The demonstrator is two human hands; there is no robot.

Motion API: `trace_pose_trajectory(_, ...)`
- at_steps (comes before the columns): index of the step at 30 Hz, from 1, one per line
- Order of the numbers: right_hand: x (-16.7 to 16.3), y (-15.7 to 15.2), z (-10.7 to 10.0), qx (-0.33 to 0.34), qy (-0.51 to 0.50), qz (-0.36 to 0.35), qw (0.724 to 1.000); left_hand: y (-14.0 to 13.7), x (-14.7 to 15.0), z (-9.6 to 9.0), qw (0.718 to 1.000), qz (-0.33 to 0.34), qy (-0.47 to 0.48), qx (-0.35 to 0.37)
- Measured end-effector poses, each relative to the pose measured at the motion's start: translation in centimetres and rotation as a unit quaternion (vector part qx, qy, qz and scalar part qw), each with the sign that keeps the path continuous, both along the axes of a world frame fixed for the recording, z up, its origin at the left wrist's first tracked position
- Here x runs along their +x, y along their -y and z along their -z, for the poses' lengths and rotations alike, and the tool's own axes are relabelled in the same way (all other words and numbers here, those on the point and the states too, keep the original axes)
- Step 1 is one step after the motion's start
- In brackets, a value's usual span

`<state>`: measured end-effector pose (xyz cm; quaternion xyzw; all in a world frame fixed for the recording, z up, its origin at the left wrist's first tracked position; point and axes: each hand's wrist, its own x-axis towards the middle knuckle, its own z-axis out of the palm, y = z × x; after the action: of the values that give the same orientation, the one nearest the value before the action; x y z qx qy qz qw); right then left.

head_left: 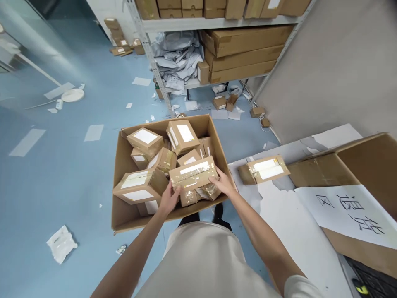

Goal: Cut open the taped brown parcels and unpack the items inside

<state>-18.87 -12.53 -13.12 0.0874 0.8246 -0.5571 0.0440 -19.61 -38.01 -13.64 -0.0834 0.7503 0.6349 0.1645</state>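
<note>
Between my two hands is a brown cardboard box (194,174) with a white label and shiny clear tape along its top. My left hand (169,198) grips its left end, and my right hand (222,182) grips its right end. The box is over a large open carton (116,211) filled with several smaller taped boxes. Among these, a labelled box (183,135) lies at the back and another labelled box (141,185) sits tilted at the left. The held box hides part of the contents below it.
To the right, a taped box (268,169) rests on a white surface (285,223) beside an open carton (319,169) with a handwritten paper sign (350,211). Ahead stands a metal shelf (217,25) with boxes and plastic mailers (180,58). Paper scraps (94,132) litter the blue floor.
</note>
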Motion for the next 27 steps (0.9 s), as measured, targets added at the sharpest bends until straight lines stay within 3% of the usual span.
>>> trace_pose_trajectory(4,6.0,-3.5,-4.1,0.015,-0.034,0.014,0.999,-1.8,5.3,-4.4,0.993,0.04,-0.004,-0.111)
trace_pose_trajectory(8,14.5,-9.7,-6.0,-0.003,-0.021,0.073,0.997,-7.7,10.3,-6.7,0.988,0.138,0.046,-0.053)
trace_pose_trajectory(11,19.7,-15.0,-5.9,-0.01,0.005,0.152,0.988,-13.9,12.5,-6.6,0.973,0.219,0.068,0.02)
trace_pose_trajectory(14,22.5,-18.7,-6.1,0.015,0.034,0.211,0.977,-18.5,14.0,-6.2,0.966,0.244,0.069,0.051)
trace_pose_trajectory(18,24.7,-20.2,-7.4,0.036,0.055,0.212,0.975,-19.9,16.2,-6.4,0.965,0.24,0.101,0.037)
trace_pose_trajectory(22,28.1,-21.5,-8.0,0.075,0.086,0.244,0.963,-21.3,18.1,-5.8,0.954,0.251,0.137,0.092)
trace_pose_trajectory(27,29.2,-28.1,-6.1,0.133,0.094,0.317,0.934,-28.7,17.8,-2.6,0.9,0.362,0.161,0.181)
